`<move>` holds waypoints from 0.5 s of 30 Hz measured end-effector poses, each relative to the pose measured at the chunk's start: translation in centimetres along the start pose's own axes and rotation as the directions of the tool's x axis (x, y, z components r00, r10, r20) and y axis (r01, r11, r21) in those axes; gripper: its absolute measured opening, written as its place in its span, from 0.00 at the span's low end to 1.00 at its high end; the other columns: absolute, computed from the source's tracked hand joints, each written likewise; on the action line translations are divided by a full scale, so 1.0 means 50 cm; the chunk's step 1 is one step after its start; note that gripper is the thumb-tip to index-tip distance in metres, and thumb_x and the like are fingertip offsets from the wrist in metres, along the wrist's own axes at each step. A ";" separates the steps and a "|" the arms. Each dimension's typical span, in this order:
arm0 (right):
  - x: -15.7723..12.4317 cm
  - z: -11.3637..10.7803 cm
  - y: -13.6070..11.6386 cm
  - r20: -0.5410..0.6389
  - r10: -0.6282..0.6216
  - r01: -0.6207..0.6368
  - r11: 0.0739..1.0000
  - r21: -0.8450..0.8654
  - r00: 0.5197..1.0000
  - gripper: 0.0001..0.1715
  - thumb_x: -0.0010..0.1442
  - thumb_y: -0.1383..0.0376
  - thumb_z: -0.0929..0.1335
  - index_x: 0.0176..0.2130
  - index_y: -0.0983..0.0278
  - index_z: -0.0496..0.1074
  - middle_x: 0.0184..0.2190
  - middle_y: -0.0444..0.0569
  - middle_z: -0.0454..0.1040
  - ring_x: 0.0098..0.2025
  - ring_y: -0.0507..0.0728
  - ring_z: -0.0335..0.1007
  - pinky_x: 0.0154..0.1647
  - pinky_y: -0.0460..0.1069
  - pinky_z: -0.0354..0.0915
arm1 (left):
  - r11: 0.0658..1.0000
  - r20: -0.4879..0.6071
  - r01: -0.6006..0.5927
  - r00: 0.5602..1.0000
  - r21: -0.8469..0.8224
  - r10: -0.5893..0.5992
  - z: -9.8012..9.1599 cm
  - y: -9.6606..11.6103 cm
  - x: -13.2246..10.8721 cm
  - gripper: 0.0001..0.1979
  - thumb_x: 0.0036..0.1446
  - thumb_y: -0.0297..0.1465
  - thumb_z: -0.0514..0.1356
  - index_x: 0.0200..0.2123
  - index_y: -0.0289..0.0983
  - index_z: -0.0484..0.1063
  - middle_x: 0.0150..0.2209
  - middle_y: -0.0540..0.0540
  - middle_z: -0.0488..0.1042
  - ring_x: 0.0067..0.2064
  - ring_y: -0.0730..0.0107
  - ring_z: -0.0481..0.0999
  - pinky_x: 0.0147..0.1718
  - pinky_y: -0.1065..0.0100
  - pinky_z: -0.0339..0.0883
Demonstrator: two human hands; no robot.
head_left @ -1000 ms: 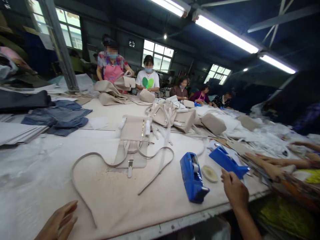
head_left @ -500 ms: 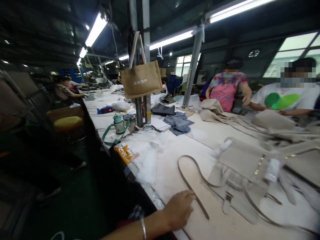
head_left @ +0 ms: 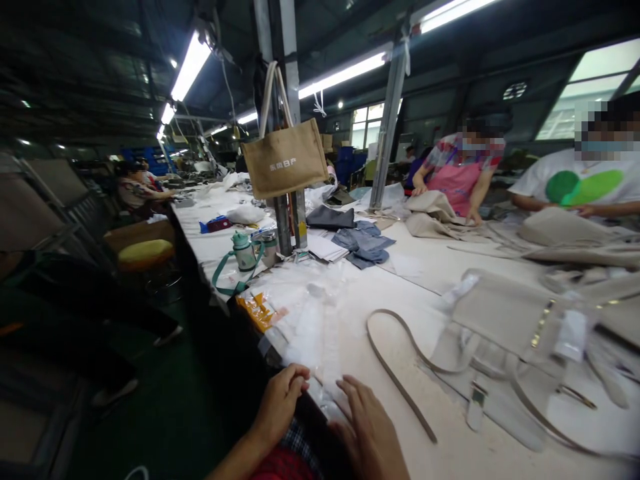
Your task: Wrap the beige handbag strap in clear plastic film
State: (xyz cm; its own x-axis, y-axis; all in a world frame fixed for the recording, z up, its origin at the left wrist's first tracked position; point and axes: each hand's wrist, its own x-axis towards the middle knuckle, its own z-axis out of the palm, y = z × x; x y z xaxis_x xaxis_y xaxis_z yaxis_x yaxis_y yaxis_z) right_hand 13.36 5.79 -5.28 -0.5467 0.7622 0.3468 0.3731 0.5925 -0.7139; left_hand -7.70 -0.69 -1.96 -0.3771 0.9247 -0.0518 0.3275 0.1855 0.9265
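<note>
My left hand [head_left: 281, 400] is at the table's near edge with its fingers curled on the edge of a pile of clear plastic bags [head_left: 310, 320]. My right hand [head_left: 367, 427] lies beside it, fingers stretched flat over the same plastic. Just right of my hands, the long looped strap [head_left: 400, 377] of a beige bag [head_left: 500, 320] lies flat on the white table [head_left: 425, 267]. Neither hand touches the strap or the bag.
An orange packet [head_left: 255, 308] and a teal bottle [head_left: 244, 250] sit near the left edge by a pillar with a brown tote [head_left: 285, 160]. Folded denim [head_left: 365, 243] lies further back. Co-workers [head_left: 463, 177] handle beige bags [head_left: 555, 230] opposite. A yellow stool [head_left: 145, 253] stands in the aisle.
My left hand left the strap's end and moved back left to the plastic bags at the table edge. My right hand came into view beside it. The view shifted slightly.
</note>
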 end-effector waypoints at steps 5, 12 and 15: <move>0.076 0.061 -0.005 0.046 0.016 -0.011 0.994 -0.113 0.999 0.07 0.63 0.66 0.64 0.37 0.60 0.72 0.39 0.50 0.75 0.43 0.60 0.69 0.45 0.54 0.64 | 0.992 -0.014 -0.057 0.998 0.112 0.059 -0.025 0.010 0.007 0.13 0.64 0.34 0.49 0.41 0.39 0.72 0.41 0.45 0.78 0.43 0.64 0.78 0.44 0.64 0.71; 0.040 0.049 0.003 0.026 0.373 -0.341 0.818 0.463 0.928 0.25 0.63 0.46 0.61 0.28 0.61 0.67 0.21 0.42 0.68 0.24 0.53 0.63 0.26 0.46 0.59 | 0.689 0.369 -0.630 0.773 0.357 0.516 0.000 0.047 0.041 0.25 0.62 0.30 0.51 0.62 0.45 0.56 0.63 0.46 0.63 0.64 0.63 0.62 0.62 0.63 0.58; 0.027 0.056 0.009 0.033 0.420 -0.324 0.647 0.690 0.907 0.30 0.59 0.39 0.59 0.26 0.60 0.64 0.14 0.39 0.62 0.16 0.50 0.54 0.18 0.45 0.51 | 0.586 0.518 -0.755 0.642 0.295 0.566 0.030 0.074 0.055 0.15 0.60 0.33 0.55 0.51 0.45 0.69 0.51 0.49 0.77 0.53 0.64 0.74 0.60 0.65 0.61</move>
State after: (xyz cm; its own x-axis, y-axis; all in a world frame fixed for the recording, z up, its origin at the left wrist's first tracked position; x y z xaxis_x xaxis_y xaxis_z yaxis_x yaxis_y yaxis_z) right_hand 10.68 6.36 -6.86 -0.3638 0.9315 -0.0048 -0.0988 -0.0437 -0.9941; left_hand -6.21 3.04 0.74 0.3921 0.8705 0.2976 0.7319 -0.4912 0.4723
